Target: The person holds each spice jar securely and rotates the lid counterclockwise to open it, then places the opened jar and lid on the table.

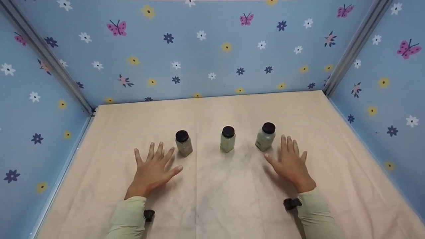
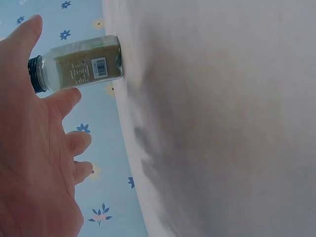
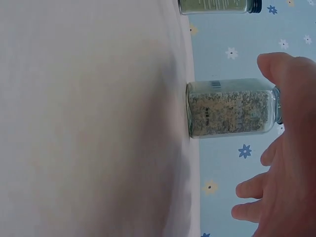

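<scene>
Three glass spice jars with black caps stand upright in a loose row on the cloth-covered table. Nearest my left hand (image 1: 152, 172) is the left jar (image 1: 184, 144), whose brownish powder and barcode label show in the left wrist view. The middle jar (image 1: 227, 139) holds something green. Beside my right hand (image 1: 292, 164) stands the right jar (image 1: 265, 136); its speckled, grainy contents (image 3: 229, 111) show in the right wrist view. Both hands are spread palm down with fingers apart, holding nothing. Neither visibly touches a jar.
A pale beige cloth (image 1: 219, 205) with creases covers the table. Blue walls (image 1: 206, 49) printed with flowers and butterflies close off the back and both sides, joined by grey metal posts (image 1: 358, 46). Dark devices (image 1: 292, 203) are worn at both wrists.
</scene>
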`<state>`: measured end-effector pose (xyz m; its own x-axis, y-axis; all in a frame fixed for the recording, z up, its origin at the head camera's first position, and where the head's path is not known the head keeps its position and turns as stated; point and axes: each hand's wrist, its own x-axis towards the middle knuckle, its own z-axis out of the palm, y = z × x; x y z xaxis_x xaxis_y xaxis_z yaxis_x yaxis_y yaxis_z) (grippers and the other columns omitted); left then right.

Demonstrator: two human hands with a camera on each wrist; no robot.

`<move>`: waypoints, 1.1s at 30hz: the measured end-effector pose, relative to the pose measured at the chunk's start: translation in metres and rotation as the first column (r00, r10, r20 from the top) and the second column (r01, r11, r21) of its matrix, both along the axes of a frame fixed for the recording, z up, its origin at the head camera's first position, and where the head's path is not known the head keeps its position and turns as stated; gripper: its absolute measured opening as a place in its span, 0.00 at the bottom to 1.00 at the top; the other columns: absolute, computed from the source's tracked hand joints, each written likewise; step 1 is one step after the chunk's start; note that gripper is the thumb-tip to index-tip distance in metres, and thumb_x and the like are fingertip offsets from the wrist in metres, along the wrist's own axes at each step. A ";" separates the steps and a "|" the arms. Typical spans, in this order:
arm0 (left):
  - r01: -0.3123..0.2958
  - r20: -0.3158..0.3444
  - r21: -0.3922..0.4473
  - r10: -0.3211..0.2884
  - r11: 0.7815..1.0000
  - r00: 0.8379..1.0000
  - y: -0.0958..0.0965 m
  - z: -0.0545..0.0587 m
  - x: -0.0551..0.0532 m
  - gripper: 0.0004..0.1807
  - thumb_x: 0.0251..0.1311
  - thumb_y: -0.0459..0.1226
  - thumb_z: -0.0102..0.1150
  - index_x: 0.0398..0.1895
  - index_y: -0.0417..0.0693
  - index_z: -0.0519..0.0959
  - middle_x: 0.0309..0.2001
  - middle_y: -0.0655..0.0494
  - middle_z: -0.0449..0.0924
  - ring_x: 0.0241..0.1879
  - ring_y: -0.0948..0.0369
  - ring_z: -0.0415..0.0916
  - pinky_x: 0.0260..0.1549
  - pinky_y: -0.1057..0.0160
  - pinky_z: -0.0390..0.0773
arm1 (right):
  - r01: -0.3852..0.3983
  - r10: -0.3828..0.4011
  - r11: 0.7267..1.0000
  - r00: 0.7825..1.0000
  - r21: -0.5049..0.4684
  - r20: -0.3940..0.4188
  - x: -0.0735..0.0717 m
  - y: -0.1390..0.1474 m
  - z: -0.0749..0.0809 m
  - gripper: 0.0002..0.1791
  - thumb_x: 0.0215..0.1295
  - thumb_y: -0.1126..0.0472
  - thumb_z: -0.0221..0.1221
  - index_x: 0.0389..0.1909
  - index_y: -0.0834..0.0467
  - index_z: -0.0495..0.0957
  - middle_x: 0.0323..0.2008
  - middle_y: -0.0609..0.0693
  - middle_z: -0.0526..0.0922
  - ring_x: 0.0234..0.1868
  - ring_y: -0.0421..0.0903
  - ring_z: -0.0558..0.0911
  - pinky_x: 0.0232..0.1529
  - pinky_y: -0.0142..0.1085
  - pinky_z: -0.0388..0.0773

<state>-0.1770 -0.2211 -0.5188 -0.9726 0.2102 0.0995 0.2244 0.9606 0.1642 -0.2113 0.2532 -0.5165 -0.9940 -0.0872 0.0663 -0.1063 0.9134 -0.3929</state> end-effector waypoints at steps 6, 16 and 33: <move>0.008 -0.007 -0.010 -0.008 1.000 1.000 0.005 0.000 0.000 0.48 0.61 0.76 0.35 0.78 0.62 0.60 0.78 0.42 0.50 0.77 0.40 0.39 0.62 0.24 0.24 | -0.009 0.009 1.000 1.000 -0.020 0.012 0.001 -0.003 0.001 0.61 0.66 0.24 0.46 0.79 0.66 0.37 0.78 0.67 0.41 0.77 0.67 0.40 0.64 0.75 0.33; -0.021 0.016 0.035 0.020 0.999 1.000 0.013 -0.003 0.003 0.47 0.60 0.76 0.37 0.76 0.64 0.64 0.75 0.42 0.57 0.76 0.40 0.45 0.62 0.24 0.26 | 0.018 -0.015 0.997 0.999 -0.076 0.038 0.000 -0.008 -0.003 0.63 0.66 0.24 0.47 0.77 0.71 0.37 0.77 0.69 0.42 0.77 0.66 0.41 0.67 0.71 0.35; -0.020 -0.011 0.120 0.021 0.993 1.000 0.030 0.003 0.012 0.42 0.66 0.70 0.42 0.73 0.56 0.70 0.67 0.43 0.71 0.67 0.43 0.66 0.62 0.34 0.61 | 0.029 -0.037 0.984 0.998 -0.176 -0.045 -0.004 -0.014 -0.006 0.58 0.69 0.29 0.48 0.76 0.73 0.41 0.73 0.72 0.54 0.72 0.68 0.58 0.67 0.64 0.55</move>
<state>-0.1651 -0.1909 -0.5153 -0.9751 0.1764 0.1343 0.2077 0.9385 0.2757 -0.2153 0.2393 -0.5221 -0.9914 -0.0371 0.1254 -0.0998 0.8342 -0.5423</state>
